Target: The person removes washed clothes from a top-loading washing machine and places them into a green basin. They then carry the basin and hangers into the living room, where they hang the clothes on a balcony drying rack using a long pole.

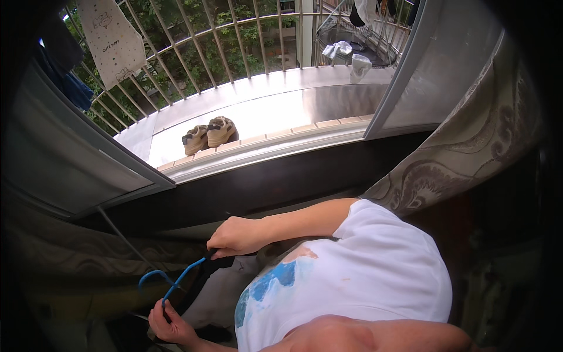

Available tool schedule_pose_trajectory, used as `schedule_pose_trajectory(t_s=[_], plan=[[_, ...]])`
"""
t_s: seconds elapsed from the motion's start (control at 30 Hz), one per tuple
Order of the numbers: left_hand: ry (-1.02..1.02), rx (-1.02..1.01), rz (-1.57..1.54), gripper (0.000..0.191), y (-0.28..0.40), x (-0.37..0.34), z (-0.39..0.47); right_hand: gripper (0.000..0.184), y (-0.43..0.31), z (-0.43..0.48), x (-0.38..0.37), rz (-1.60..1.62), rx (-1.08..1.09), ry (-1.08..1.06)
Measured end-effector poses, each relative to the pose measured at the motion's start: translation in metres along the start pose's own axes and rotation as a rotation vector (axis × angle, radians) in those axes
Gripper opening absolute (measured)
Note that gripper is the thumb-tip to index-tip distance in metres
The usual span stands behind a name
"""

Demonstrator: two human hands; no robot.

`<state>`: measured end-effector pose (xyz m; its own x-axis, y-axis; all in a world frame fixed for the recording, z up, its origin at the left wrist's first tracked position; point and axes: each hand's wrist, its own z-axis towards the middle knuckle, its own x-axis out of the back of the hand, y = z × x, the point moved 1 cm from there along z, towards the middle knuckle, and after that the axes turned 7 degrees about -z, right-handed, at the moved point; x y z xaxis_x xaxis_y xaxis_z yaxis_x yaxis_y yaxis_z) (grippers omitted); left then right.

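A blue clothes hanger (184,276) spans between my two hands, its hook curving away to the left. My right hand (237,235) pinches the upper end of the hanger together with a dark piece of fabric. At the lower end, my left hand (170,322) grips the hanger between thumb and fingers. Below the hanger hangs a pale garment (215,288) with black edging, partly hidden by my white T-shirt (374,268) and lost in shadow lower down.
Beyond the open sliding window (272,147), a pair of beige shoes (220,131) stands on the sill. Metal bars (215,50) enclose the ledge. A printed cloth (112,44) hangs at left, white socks (360,66) at right beside a mesh drying basket (374,48). A patterned curtain (440,167) hangs right.
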<state>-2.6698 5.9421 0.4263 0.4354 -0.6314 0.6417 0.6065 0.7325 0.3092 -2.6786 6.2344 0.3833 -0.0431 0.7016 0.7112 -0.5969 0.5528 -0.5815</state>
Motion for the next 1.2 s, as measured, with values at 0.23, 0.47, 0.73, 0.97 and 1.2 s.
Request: schedule_pose_trajectory(t_s=[0.23, 0.47, 0.73, 0.97, 1.2], plan=[[0.106, -0.089, -0.054, 0.043, 0.019, 0.041, 0.030, 0.019, -0.037, 0.002, 0.085, -0.308, 0.127, 0.320], [0.010, 0.525, -0.722, 0.043, -0.040, 0.028, 0.004, 0.016, -0.033, 0.023, 0.169, -0.510, 0.084, 0.519], [0.327, 0.613, -0.794, 0.026, -0.041, 0.029, -0.019, 0.024, -0.022, 0.048, 0.208, -0.541, 0.174, 0.651], [0.558, 0.702, -0.634, 0.026, -0.044, 0.072, -0.038, 0.017, -0.003, 0.055, 0.198, -0.455, 0.185, 0.651], [0.465, 0.062, 0.419, 0.039, 0.088, 0.085, -0.013, 0.014, -0.037, 0.058, 0.131, -0.207, 0.351, 0.336]])
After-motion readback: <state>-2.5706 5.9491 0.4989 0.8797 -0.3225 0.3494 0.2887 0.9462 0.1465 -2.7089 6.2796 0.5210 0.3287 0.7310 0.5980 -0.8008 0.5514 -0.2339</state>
